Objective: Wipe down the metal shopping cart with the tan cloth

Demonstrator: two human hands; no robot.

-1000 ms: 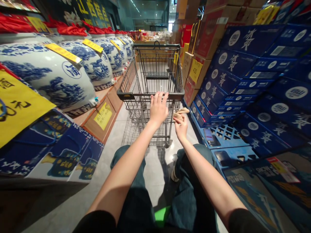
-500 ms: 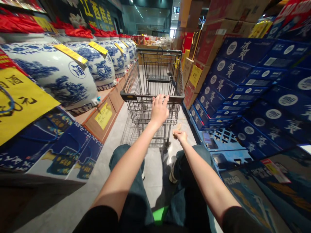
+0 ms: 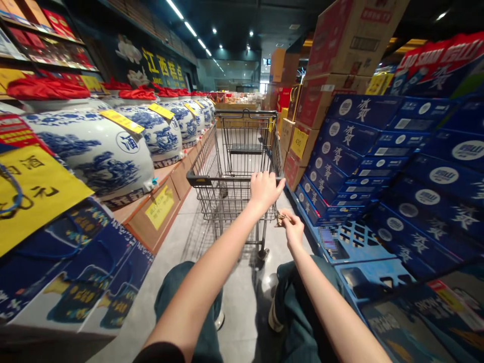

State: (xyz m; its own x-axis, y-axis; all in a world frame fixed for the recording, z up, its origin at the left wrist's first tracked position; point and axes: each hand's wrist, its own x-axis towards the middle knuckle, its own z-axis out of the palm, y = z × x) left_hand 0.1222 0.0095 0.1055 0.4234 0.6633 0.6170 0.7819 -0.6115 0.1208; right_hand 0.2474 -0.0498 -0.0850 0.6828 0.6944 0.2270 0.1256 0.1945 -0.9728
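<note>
A dark metal wire shopping cart [image 3: 227, 199] stands in front of my knees. My left hand [image 3: 264, 190] lies over the right part of its black handle [image 3: 227, 180], fingers curled over the bar and thumb out to the right. Just below the handle's right end, my right hand [image 3: 294, 229] pinches a small crumpled brownish thing [image 3: 281, 219], too small to name. The cart's basket shows only bare wire and a fold-down panel [image 3: 247, 148].
On the left, large blue-and-white jars [image 3: 91, 151] with red cloth tops line a wooden ledge [image 3: 139, 222]. Gift boxes [image 3: 75, 272] stand nearer. Stacked blue cartons [image 3: 336, 156] rise on the right beside a blue pallet [image 3: 363, 242]. Tiled floor [image 3: 242, 302] runs between them.
My left hand has slid right along the cart handle and its fingers are more curled. The right hand has risen closer to the handle with the crumpled thing. My view has tilted up.
</note>
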